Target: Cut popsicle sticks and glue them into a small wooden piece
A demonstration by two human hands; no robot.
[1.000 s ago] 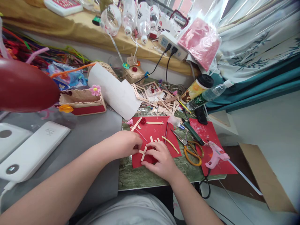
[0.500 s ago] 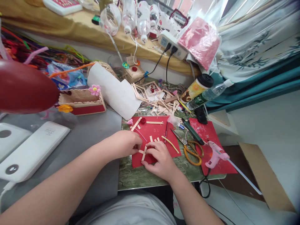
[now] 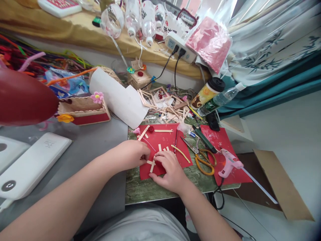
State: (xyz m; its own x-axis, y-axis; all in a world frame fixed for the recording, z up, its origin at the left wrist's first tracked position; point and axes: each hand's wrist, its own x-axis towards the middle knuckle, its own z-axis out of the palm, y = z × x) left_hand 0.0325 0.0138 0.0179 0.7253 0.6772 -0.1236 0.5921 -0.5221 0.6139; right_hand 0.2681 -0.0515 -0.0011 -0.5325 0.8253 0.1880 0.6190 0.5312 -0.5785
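Over a red sheet (image 3: 144,172), my right hand (image 3: 172,170) grips a short wooden craft stick (image 3: 152,166) between thumb and fingers. My left hand (image 3: 134,154) is closed, its fingertips pinching the end of a smaller stick piece (image 3: 149,162) that meets the first stick crosswise. Just beyond my right fingers lie several cut stick pieces (image 3: 159,147) and a yellow-green pipe cleaner (image 3: 182,153). Farther up the sheet are a long craft stick (image 3: 163,131), a slanted stick (image 3: 144,132), a dark red rose (image 3: 150,129) and a pink flower (image 3: 136,131).
Scissors (image 3: 205,166) with orange handles lie right of the sheet, near a pink glue gun (image 3: 228,164). Behind are a pile of sticks (image 3: 173,108), a cup (image 3: 207,92) and a water bottle (image 3: 220,99). White power banks (image 3: 35,164) rest at left.
The view has shifted slightly. Both hands stay close together at the crossed sticks, and the smaller piece now shows a little past the right-hand stick.
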